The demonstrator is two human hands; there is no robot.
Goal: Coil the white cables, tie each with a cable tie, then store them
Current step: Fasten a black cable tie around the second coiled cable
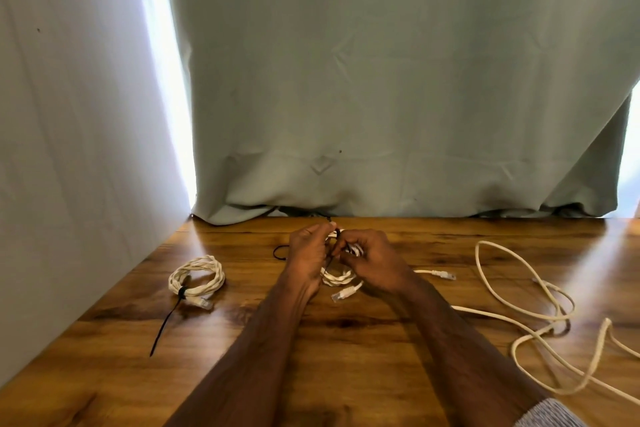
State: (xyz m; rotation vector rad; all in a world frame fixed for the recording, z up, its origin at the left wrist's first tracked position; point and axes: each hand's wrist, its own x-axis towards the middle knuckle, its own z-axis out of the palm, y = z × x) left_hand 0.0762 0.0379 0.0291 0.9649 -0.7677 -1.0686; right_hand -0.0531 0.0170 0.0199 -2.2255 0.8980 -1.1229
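A coiled white cable [337,277] is held between both hands above the middle of the wooden table [346,350]. My left hand [306,255] pinches a thin black cable tie [329,258] that runs across the coil. My right hand [372,258] grips the coil from the right, and my fingers hide most of the tie. A clear plug [343,294] hangs below the coil. To the left lies another coiled white cable [197,276], bound by a black tie with a long tail [166,324].
A loose uncoiled white cable [526,319] sprawls over the right side of the table, one plug [445,275] near my right wrist. A black tie loop [280,252] lies behind my left hand. A grey-green curtain [398,97] hangs at the table's back edge, a white wall [76,149] on the left.
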